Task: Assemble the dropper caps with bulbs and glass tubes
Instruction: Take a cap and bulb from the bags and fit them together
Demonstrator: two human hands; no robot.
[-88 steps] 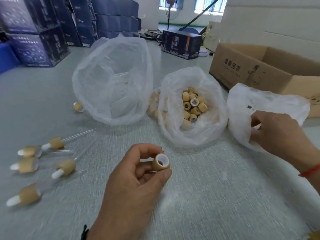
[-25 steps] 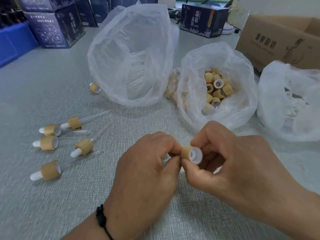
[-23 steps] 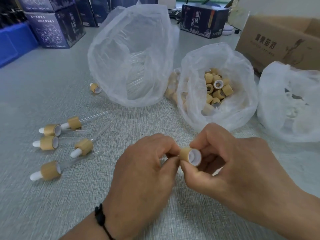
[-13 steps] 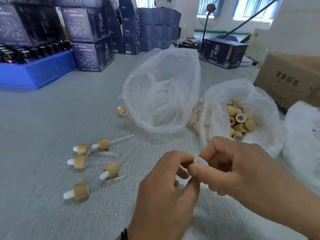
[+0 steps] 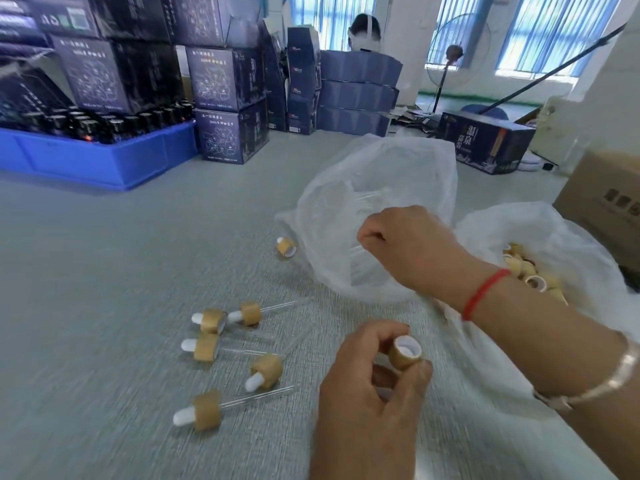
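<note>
My left hand pinches a tan dropper cap with a white bulb seated in it, open end up. My right hand reaches into the mouth of the clear bag of glass tubes. Its fingers are curled together, and I cannot tell whether a tube is between them. Several assembled droppers with tan caps, white bulbs and glass tubes lie on the table to the left. One loose cap rests beside the tube bag. A second bag at the right holds several tan caps.
A cardboard box stands at the right edge. A blue crate of dark bottles and stacked dark boxes line the back left. Another dark box lies behind the bags. A person sits far back.
My right hand let go of the cap and moved up into the tube bag. My left hand keeps the cap with the bulb. The view has tilted up and left.
</note>
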